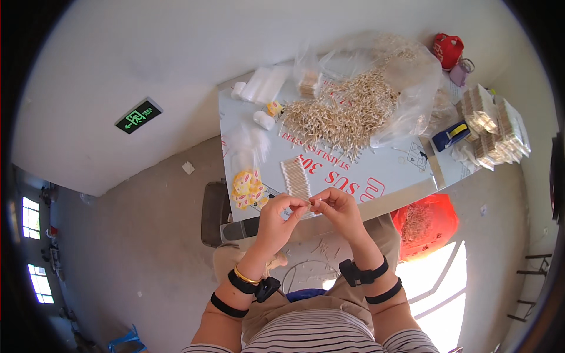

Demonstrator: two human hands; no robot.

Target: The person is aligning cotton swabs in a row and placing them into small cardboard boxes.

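Note:
My left hand (278, 222) and my right hand (341, 216) meet over the front edge of the table. Thumbs and fingers of both are pinched together, fingertips nearly touching; what lies between them is too small to make out. Just beyond the fingers, a neat row of cotton swabs (295, 176) lies on the tabletop, its near end partly hidden by my hands. Farther back spreads a large loose heap of cotton swabs (347, 109), partly inside a clear plastic bag (412, 112). Yellow-and-white rabbit-shaped cards (248, 188) lie left of the row.
Clear plastic sleeves (265, 83) lie at the table's back left. Stacked packs of swabs (494, 126) and a dark blue object with a yellow strip (451, 136) are at the right. Below stand a red bag (425, 226) and a dark bin (215, 212).

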